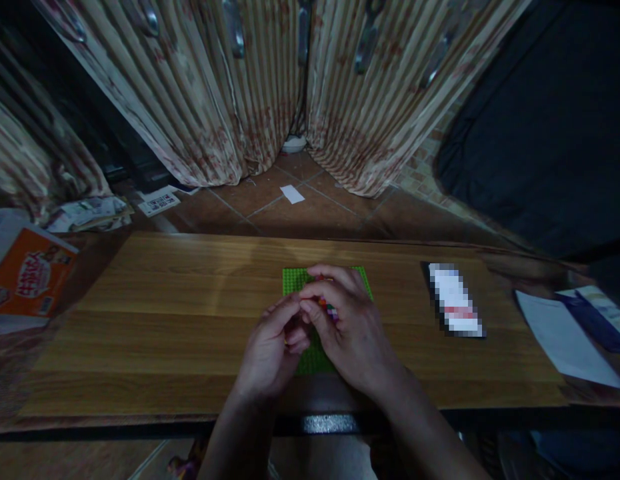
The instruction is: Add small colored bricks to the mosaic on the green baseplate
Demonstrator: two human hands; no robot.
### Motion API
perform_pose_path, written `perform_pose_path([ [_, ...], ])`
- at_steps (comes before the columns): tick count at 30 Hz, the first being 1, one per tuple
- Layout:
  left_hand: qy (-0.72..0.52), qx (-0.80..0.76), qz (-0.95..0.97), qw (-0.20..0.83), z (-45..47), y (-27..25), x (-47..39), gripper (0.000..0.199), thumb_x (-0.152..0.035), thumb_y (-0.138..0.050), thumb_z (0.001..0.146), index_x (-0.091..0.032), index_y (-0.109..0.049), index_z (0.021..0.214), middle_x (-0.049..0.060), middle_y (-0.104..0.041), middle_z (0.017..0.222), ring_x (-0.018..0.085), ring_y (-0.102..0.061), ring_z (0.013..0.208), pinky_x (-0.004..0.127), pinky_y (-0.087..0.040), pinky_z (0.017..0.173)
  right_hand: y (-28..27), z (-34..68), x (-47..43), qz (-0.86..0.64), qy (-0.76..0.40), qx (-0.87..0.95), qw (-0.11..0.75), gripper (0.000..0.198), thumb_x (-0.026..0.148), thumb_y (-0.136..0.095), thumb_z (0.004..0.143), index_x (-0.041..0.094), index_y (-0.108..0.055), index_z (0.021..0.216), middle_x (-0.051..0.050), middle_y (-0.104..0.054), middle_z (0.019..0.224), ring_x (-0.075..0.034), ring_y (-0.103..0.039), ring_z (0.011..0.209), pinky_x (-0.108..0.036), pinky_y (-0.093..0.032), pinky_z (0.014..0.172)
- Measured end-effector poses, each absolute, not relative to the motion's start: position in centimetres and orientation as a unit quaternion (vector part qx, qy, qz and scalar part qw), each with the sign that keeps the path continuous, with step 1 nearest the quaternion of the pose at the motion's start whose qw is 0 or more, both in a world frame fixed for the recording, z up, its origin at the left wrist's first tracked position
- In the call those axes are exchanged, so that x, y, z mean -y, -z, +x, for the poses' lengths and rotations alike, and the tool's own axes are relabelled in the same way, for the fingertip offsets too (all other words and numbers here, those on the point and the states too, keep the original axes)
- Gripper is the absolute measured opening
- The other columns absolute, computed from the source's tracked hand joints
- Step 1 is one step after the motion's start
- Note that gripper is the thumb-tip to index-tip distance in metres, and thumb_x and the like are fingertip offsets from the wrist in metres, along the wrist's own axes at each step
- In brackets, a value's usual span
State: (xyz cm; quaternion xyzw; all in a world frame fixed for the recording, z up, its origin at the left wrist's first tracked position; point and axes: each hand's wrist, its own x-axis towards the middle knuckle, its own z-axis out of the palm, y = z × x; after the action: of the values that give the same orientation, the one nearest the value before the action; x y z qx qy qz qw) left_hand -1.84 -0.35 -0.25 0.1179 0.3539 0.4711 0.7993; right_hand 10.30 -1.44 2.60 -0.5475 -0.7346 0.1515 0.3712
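A green studded baseplate (312, 357) lies on the wooden table, partly covered by my hands. Above its left half, my left hand (276, 343) has its fingers curled and pressed together. My right hand (347, 323) is over the middle of the plate, its thumb and index finger closed and touching the left fingertips. Whatever is pinched between the two hands is hidden by the fingers. Small coloured bricks (331, 311), red, orange, white and purple, show in the gap beside my right thumb. I cannot tell whether they sit on the plate or in the hand.
On the table (165, 313), a dark-edged flat thing with a pixelated face (455, 300) lies to the right. Papers (565, 340) lie beyond the right end. An orange-labelled plastic box (33, 273) stands at the left. Striped curtains (260, 87) hang behind the table.
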Motion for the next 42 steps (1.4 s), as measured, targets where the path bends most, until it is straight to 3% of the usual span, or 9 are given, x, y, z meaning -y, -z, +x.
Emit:
perform_pose_path([
  [12,-0.472,-0.351,0.146,0.795,-1.73,0.39,0.24,0.024,-0.028,-0.074,0.071,-0.013,-0.055,0.068,-0.006,-0.048,0.061,-0.001,-0.021,0.040,0.014,-0.018,0.037,-2.08,10.66,1.11,-0.556,-0.145,0.725,0.381,0.012,0.019,-0.053,0.091,0.023,-0.064,0.093,-0.006,-0.061,0.112,-0.022,-0.054,0.108,-0.043,-0.047,0.093],
  [42,-0.458,-0.350,0.166,0.800,-1.75,0.47,0.19,0.023,-0.027,-0.070,0.076,-0.014,-0.052,0.072,-0.008,-0.040,0.056,0.000,-0.016,0.040,0.013,-0.013,0.037,-1.61,10.84,0.92,-0.548,-0.139,0.736,0.372,0.015,0.019,-0.052,0.092,0.020,-0.067,0.098,-0.007,-0.063,0.111,-0.020,-0.055,0.107,-0.037,-0.046,0.092],
])
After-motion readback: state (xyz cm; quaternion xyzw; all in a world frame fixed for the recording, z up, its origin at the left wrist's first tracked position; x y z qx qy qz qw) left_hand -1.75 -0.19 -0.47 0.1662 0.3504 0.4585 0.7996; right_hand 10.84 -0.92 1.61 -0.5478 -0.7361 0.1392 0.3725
